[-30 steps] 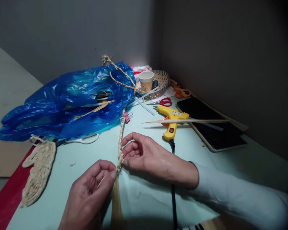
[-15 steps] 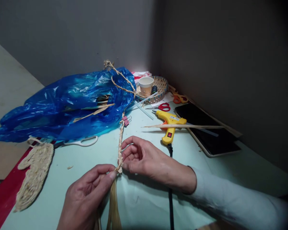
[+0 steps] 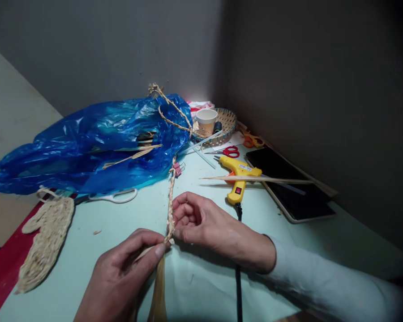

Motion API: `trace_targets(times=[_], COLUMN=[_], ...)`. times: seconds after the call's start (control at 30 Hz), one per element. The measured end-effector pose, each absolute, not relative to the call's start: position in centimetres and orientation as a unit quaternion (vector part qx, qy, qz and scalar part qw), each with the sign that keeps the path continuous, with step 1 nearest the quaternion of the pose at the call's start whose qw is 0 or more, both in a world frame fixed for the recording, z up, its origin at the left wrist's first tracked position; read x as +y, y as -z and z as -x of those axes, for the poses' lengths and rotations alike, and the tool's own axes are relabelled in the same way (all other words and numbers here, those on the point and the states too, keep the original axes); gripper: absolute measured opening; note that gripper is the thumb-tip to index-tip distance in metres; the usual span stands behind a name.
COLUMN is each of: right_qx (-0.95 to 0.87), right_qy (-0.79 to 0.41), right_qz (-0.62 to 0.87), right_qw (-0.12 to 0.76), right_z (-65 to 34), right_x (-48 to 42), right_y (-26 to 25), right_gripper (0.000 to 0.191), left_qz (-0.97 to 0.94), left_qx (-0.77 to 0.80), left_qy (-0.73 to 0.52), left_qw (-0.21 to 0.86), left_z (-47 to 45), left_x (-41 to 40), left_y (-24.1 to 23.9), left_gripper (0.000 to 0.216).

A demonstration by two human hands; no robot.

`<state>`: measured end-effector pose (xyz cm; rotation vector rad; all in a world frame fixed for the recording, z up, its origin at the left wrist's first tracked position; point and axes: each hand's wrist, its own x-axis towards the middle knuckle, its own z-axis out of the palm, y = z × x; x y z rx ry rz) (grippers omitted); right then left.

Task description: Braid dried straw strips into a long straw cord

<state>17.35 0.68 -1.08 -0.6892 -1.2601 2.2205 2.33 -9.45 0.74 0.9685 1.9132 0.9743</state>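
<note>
A thin straw braid [image 3: 170,201] runs from a pink binder clip [image 3: 177,168] down the pale green table to my hands. My left hand [image 3: 121,277] is closed, thumb and fingers pinching a loose straw strand at the braid's lower end. My right hand [image 3: 204,221] is closed too, its fingertips pinching the braid just above that spot. Unbraided straw strands [image 3: 159,290] hang from the pinch toward the near edge.
A blue plastic bag [image 3: 87,143] with straw lies at the back left, and a woven straw piece [image 3: 43,243] at the left edge. A yellow glue gun [image 3: 239,172], red scissors [image 3: 230,152], a dark tablet [image 3: 289,183] and a basket [image 3: 226,123] with a paper cup [image 3: 206,121] lie right.
Both hands stay at the braid's end. My left thumb has shifted a little, pulling a strand out to the left, and my right fingers have curled tighter onto the braid.
</note>
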Motion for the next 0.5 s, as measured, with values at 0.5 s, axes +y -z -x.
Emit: trace_targets(times=[0.5], right_qx=[-0.484], right_qy=[-0.795], right_qz=[0.274], right_qw=[0.242], right_z=[-17.4], right_x=[0.3], right_y=[0.3], right_gripper=[0.049], left_qz=[-0.446], left_qx=[0.745], left_qy=[-0.403], left_qw=[0.290], left_z=[-3.8], left_x=[-9.0], left_y=[-0.5], left_gripper=[0.021])
